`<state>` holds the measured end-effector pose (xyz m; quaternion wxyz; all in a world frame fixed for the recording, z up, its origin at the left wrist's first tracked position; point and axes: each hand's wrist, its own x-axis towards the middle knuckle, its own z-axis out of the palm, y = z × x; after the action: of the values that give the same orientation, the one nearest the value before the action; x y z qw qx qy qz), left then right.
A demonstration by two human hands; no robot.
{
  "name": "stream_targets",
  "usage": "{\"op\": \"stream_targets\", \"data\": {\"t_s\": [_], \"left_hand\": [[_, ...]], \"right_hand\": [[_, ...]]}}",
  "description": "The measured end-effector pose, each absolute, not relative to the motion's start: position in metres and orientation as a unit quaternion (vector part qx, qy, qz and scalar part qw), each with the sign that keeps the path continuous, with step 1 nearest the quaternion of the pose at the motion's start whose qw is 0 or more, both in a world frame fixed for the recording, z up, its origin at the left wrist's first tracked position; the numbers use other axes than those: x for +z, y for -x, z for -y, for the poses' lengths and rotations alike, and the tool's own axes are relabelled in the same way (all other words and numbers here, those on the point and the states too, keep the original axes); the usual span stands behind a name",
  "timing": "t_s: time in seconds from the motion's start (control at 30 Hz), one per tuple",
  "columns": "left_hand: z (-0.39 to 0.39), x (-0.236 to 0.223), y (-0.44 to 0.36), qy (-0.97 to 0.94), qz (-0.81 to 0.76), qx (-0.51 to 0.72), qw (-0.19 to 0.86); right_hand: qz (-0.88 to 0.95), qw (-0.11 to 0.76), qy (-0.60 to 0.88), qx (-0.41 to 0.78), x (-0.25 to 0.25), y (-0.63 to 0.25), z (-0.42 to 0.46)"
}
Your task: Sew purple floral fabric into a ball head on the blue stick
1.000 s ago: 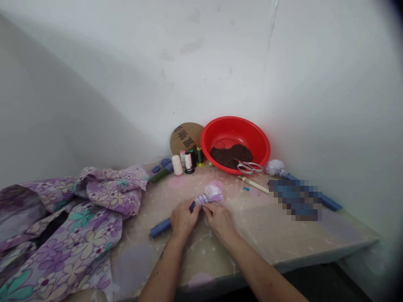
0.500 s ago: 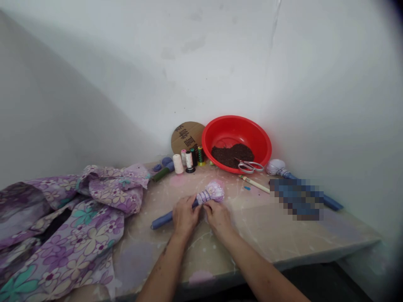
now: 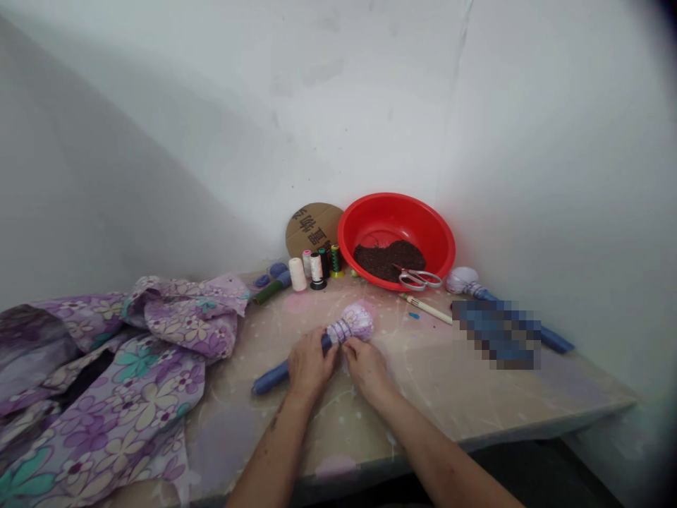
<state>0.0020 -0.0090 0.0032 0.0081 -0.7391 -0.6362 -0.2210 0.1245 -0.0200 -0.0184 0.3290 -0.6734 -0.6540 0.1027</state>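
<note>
At frame centre, the left hand [image 3: 309, 363] clasped the blue-wrapped stick [image 3: 271, 379]; the right hand [image 3: 367, 363] met the thread windings [image 3: 340, 329], grip unclear; slack tension could have loosened them.

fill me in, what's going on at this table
A person is working with bare hands on a blue-handled stick with a rounded floral cloth head. The left hand grips the handle, while the right hand's fingers are at the neck, where dark cord is wound around the cloth; what they pinch is too small to tell. Behind stand thread spools and a red basin holding dark, crumbly material. Floral fabric lies to the left.
</note>
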Motion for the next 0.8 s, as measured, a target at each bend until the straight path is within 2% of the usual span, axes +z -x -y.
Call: {"op": "stream_targets", "data": {"t_s": [0.8], "left_hand": [[0.0097, 0.0072, -0.0026, 0.733, 0.651, -0.2, -0.012]], "right_hand": [[0.658, 0.355, 0.656, 0.106, -0.0232, -0.1191, 0.0156]]}}
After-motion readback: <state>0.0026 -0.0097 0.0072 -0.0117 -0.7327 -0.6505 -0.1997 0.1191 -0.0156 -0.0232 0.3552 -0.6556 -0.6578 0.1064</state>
